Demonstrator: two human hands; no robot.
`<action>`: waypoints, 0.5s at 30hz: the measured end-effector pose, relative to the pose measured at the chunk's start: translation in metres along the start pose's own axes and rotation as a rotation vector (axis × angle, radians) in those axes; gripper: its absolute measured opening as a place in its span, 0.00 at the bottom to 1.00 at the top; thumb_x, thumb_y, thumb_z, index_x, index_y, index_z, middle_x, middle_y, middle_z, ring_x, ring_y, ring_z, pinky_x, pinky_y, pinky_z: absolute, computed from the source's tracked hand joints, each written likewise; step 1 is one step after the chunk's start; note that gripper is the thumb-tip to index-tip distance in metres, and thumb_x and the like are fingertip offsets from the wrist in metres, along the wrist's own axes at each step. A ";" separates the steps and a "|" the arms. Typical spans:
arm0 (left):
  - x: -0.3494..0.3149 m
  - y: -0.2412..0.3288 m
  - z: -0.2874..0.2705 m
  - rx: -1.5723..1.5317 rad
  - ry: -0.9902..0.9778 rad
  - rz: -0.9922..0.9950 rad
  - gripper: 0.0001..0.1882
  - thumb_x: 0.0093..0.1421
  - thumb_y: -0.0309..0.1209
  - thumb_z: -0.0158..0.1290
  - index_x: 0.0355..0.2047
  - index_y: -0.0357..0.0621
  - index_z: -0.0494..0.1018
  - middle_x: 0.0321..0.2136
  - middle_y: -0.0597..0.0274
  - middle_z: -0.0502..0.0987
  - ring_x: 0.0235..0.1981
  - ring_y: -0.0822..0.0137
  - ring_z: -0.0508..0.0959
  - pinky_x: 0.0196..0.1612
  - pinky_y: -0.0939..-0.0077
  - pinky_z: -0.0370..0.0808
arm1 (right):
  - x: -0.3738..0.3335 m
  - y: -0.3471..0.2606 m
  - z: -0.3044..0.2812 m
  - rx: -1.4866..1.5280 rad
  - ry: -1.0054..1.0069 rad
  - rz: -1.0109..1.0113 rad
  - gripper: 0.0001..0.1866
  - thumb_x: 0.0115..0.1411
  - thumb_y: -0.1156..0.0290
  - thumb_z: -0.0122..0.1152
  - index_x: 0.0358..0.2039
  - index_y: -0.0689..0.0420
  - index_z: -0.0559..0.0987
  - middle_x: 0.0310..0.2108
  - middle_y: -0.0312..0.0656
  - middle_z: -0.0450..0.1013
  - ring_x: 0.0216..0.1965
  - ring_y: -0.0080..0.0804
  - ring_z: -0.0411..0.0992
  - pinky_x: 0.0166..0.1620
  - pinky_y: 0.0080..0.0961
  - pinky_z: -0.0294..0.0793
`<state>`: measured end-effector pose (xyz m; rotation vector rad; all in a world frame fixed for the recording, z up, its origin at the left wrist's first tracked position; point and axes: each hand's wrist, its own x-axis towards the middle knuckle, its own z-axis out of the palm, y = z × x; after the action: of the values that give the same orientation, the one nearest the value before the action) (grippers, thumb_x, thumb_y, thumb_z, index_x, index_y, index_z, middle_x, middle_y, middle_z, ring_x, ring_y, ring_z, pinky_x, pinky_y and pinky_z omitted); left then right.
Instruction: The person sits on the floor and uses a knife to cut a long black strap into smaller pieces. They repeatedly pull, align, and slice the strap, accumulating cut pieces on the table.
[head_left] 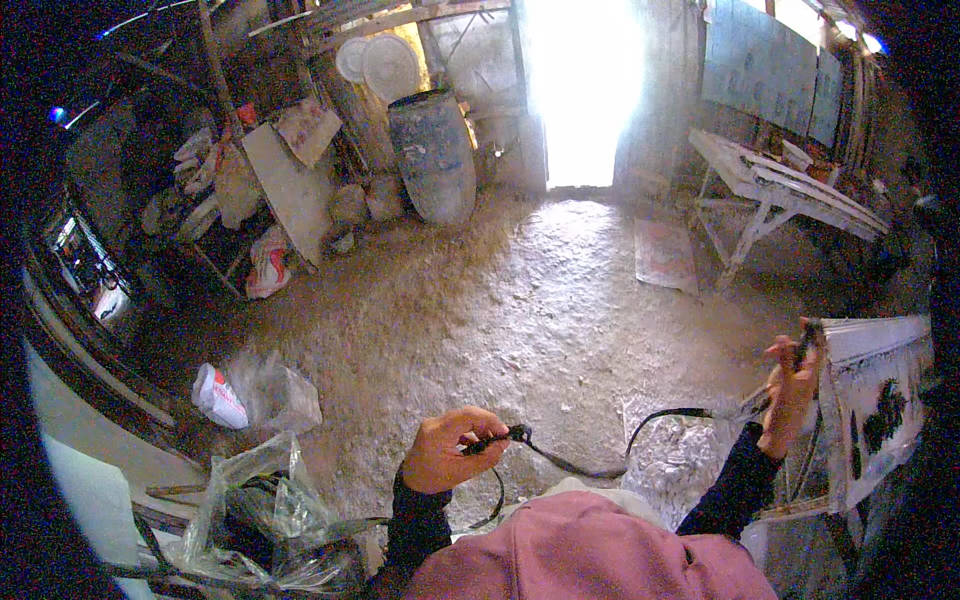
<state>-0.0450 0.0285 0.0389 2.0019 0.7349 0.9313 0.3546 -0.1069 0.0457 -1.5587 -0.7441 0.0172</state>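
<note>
My left hand [448,452] is closed, thumb and fingers pinching a black strap [572,468] just beside a small dark knot or lump. From there the strap sags in front of my body, rises, and runs right toward my right hand [788,405]. That hand is raised next to a white-topped table, its fingers bent around a dark piece that looks like the strap's other end. A further dark loop hangs below my left wrist. On my left, a clear plastic bag [262,490] holds dark, coiled-looking material.
Close on my right stands a pale, dark-stained table [870,420]. A crumpled whitish sack [680,455] lies between my arms. Farther off are a blue barrel [432,160], leaning boards [290,190], a slanted bench [780,185] and a bright doorway [582,100]. A white-and-red package [218,397] lies on the floor.
</note>
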 end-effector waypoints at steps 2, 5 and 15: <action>0.000 0.003 0.002 0.021 0.015 0.040 0.11 0.46 0.24 0.58 0.32 0.45 0.73 0.27 0.63 0.76 0.26 0.74 0.76 0.26 0.80 0.74 | -0.010 -0.017 0.022 -0.286 -0.232 -0.077 0.16 0.56 0.57 0.55 0.37 0.56 0.73 0.23 0.34 0.69 0.18 0.20 0.65 0.24 0.18 0.64; 0.002 0.007 0.005 0.053 0.055 0.065 0.10 0.47 0.25 0.58 0.33 0.45 0.74 0.28 0.63 0.77 0.26 0.73 0.77 0.27 0.79 0.75 | -0.025 -0.045 0.046 -0.642 -0.695 0.017 0.17 0.55 0.57 0.55 0.35 0.59 0.74 0.22 0.40 0.70 0.22 0.29 0.69 0.27 0.23 0.67; 0.004 0.009 0.019 0.028 0.081 0.041 0.09 0.47 0.25 0.59 0.31 0.45 0.74 0.27 0.62 0.77 0.25 0.72 0.77 0.26 0.79 0.74 | -0.101 -0.094 0.131 -0.055 -0.933 -0.344 0.25 0.43 0.62 0.67 0.41 0.54 0.69 0.34 0.43 0.66 0.34 0.37 0.70 0.34 0.29 0.71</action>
<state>-0.0261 0.0196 0.0398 2.0203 0.7582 1.0365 0.1766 -0.0430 0.0679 -1.4176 -1.7437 0.4985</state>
